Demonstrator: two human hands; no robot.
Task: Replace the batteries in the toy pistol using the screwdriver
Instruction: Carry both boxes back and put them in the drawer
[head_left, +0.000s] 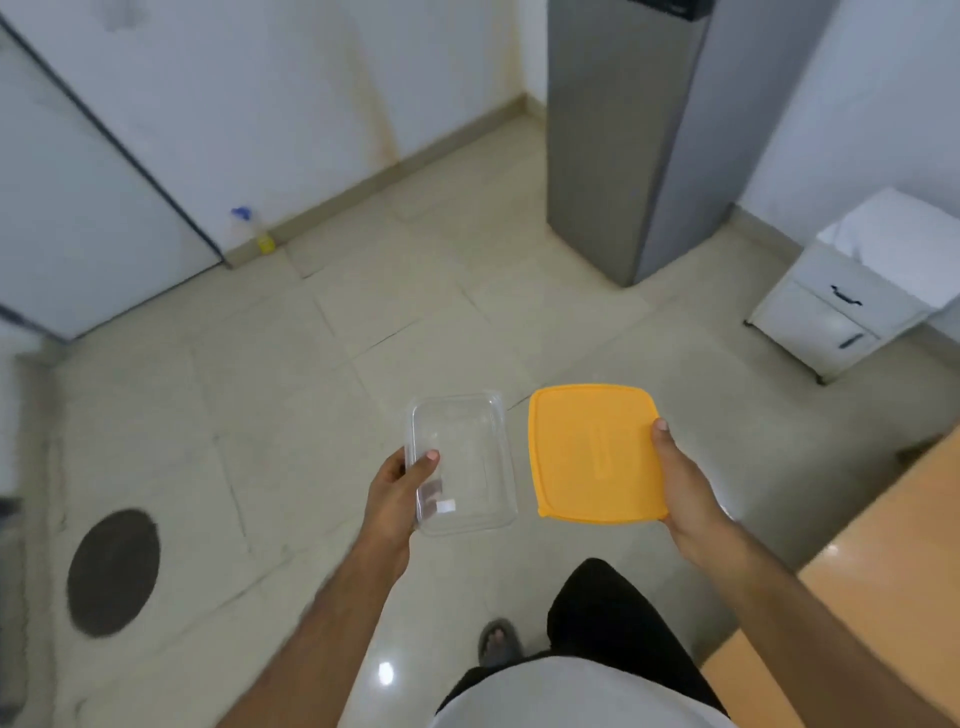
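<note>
My left hand (400, 493) grips a clear rectangular plastic container (467, 457) by its left wall, thumb inside the rim. The container looks empty apart from a small label on its bottom. My right hand (680, 483) holds a yellow-orange square lid (592, 452) by its right edge, thumb on top. Both are carried above the tiled floor, side by side and apart. No toy pistol, screwdriver or batteries are in view.
A wooden table (883, 561) edge is at the right. Ahead stand a tall grey appliance (623, 156), a white drawer cabinet (852, 306) and a white door (78, 218). A spray bottle (254, 234) stands by the wall. A round dark floor cover (111, 571) lies at left.
</note>
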